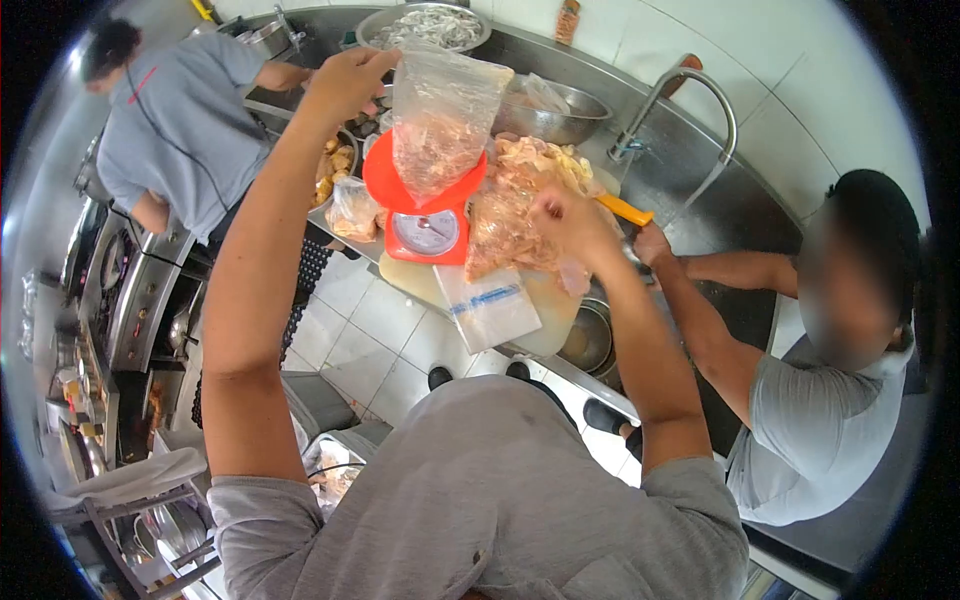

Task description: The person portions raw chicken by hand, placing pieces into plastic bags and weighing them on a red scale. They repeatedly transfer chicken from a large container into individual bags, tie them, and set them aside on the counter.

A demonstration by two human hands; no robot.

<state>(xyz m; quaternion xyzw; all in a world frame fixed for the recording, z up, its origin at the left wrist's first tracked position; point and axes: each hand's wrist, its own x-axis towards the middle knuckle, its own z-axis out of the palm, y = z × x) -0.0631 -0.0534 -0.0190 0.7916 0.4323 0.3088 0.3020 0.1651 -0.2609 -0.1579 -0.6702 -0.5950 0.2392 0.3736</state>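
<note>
My left hand (345, 88) is raised, its fingers closed on the top edge of a clear plastic bag (445, 95). Pale pink raw meat fills the bag's lower part, which rests on the red pan (385, 178) of a kitchen scale (428, 235) with a round white dial. Right of the scale lies a heap of raw meat (505, 215), apparently chicken. My right hand (578, 228) is over the heap's right side, fingers curled round some meat, partly hidden. A stack of flat plastic bags (492, 305) with a blue stripe hangs over the cutting board's (405, 280) near edge.
A co-worker (830, 400) on the right holds a yellow-handled knife (625, 209) close to my right hand. Another person (185, 125) stands at the left. Metal bowls (560, 120), a tap (725, 100) and a bagged portion (354, 210) surround the scale.
</note>
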